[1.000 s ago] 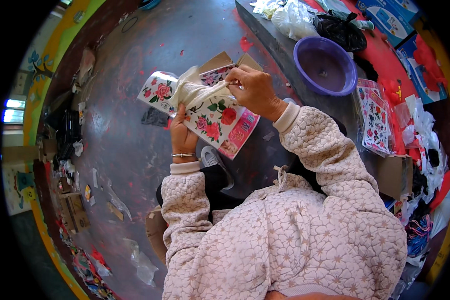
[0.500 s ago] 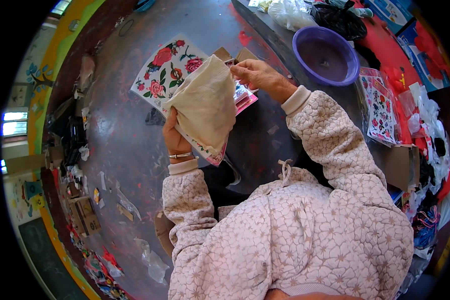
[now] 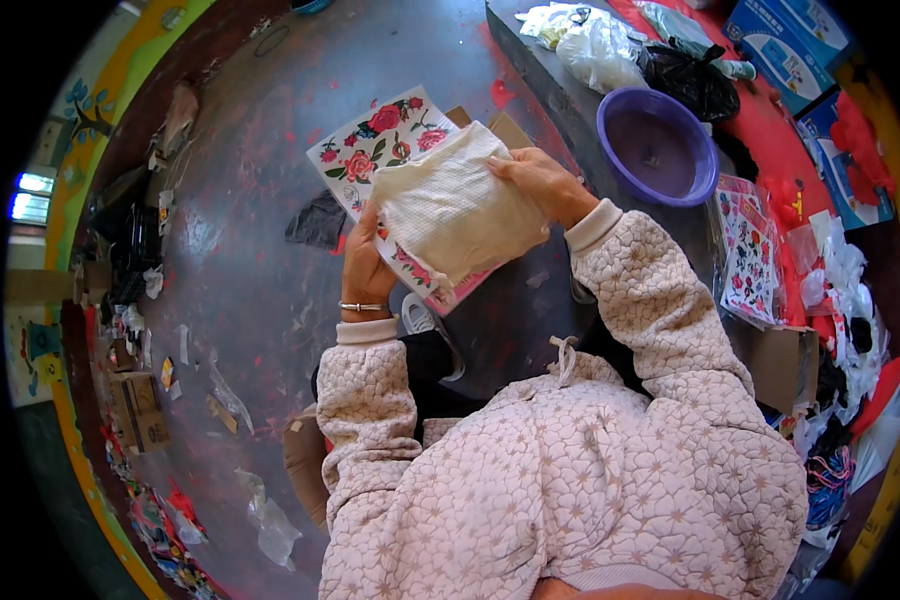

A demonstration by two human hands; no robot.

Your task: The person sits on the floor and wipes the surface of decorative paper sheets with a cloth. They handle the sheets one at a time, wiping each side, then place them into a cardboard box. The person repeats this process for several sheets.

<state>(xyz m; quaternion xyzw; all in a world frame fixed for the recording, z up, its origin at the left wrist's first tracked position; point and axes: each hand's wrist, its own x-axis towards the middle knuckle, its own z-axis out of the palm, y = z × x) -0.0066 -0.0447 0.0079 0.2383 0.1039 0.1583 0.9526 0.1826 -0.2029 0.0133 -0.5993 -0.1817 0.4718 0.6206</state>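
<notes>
A cream textured cloth [image 3: 460, 205] is spread between my two hands, over a sheet printed with red roses and green leaves [image 3: 360, 155]. My right hand [image 3: 545, 183] grips the cloth's upper right corner, thumb on top. At its left edge, my left hand [image 3: 366, 268] is closed on the cloth; the rose sheet passes beside its fingers, and whether they hold it too is hidden. Pink-edged paper [image 3: 460, 292] shows below the cloth. Behind it, brown cardboard flaps [image 3: 510, 132] stick out.
A purple basin [image 3: 710, 140] with dark water stands right, near a black plastic bag [image 3: 692, 80] and white plastic bags [image 3: 600, 50]. More rose sheets [image 3: 748, 255] lie above a cardboard box [image 3: 778, 365]. Plastic scraps [image 3: 268, 520] litter the grey floor at left.
The cloth, hanging in a folded triangle before, now lies spread flatter and farther right. My right hand has moved slightly right and down with its corner; the rose sheet shifted right.
</notes>
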